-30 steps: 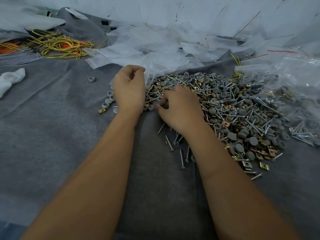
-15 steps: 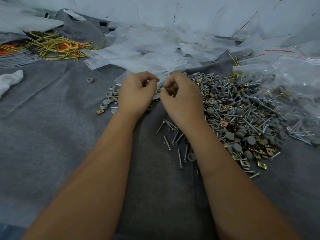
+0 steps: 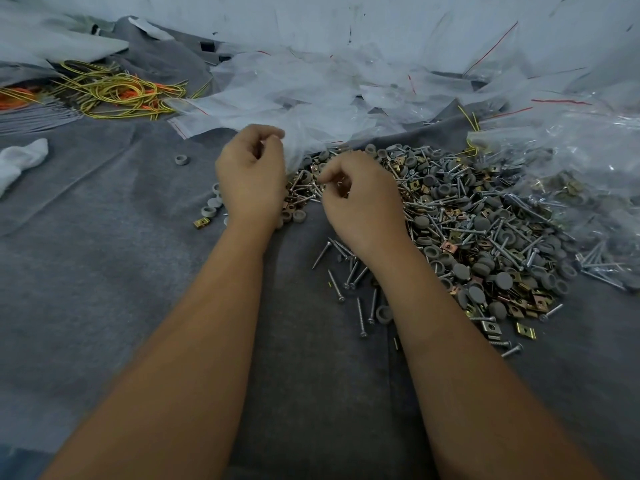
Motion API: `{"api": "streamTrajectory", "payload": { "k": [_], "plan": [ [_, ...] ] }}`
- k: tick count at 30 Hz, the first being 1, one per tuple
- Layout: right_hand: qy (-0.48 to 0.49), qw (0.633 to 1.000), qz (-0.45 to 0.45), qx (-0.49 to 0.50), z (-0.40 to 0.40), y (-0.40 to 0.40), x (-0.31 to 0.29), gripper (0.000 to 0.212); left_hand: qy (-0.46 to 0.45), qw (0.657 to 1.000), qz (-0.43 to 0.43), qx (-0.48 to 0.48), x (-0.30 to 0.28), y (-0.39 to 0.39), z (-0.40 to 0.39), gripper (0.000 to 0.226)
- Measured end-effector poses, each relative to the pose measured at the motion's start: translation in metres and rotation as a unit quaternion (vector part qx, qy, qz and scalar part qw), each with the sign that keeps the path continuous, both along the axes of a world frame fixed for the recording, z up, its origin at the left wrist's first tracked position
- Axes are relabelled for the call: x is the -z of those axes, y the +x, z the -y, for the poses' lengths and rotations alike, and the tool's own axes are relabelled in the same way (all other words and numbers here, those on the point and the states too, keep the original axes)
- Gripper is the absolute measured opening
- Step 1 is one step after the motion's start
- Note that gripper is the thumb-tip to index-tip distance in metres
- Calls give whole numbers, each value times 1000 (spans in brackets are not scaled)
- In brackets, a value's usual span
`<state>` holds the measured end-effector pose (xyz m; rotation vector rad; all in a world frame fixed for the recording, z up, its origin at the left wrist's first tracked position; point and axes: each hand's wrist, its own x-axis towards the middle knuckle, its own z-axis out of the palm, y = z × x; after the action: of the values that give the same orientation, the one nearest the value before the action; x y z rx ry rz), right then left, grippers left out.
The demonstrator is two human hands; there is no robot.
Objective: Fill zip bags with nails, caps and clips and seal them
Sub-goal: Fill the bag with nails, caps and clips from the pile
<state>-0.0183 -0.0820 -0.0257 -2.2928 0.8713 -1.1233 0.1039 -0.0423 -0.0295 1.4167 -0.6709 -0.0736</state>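
Though the curled left hand [image 3: 250, 181] pinches a clear zip bag [image 3: 298, 147] at frame centre, the bag's outline blurs into the loose bags behind. The right hand [image 3: 360, 199] curls over the hardware pile [image 3: 485, 230] spreading right, seemingly pinching small pieces hidden by its fingers.

right hand [image 3: 360, 199] | moved off left hand [image 3: 251, 174] | back over pile [image 3: 485, 230]

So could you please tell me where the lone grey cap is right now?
In the head view, the lone cap lies on the grey cloth, left of the left hand and right of the white rag.
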Motion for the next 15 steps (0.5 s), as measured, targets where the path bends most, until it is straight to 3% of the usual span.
{"api": "streamTrajectory", "payload": {
  "k": [3, 7, 15],
  "plan": [
    [-35, 991, -119, -48, -3, 3, 0, 22, -34, 999, -3, -38, -1, 2, -3, 21],
    [-83, 962, -253, -69, -4, 6, 3, 24, 6, 1000, -3, -15, -1, 2, -3, 21],
    [-86, 960, -263, -50, -3, 4, 5, 20, 41, 998, -26, 49, 0, -2, 0, 20]
  ]
}}
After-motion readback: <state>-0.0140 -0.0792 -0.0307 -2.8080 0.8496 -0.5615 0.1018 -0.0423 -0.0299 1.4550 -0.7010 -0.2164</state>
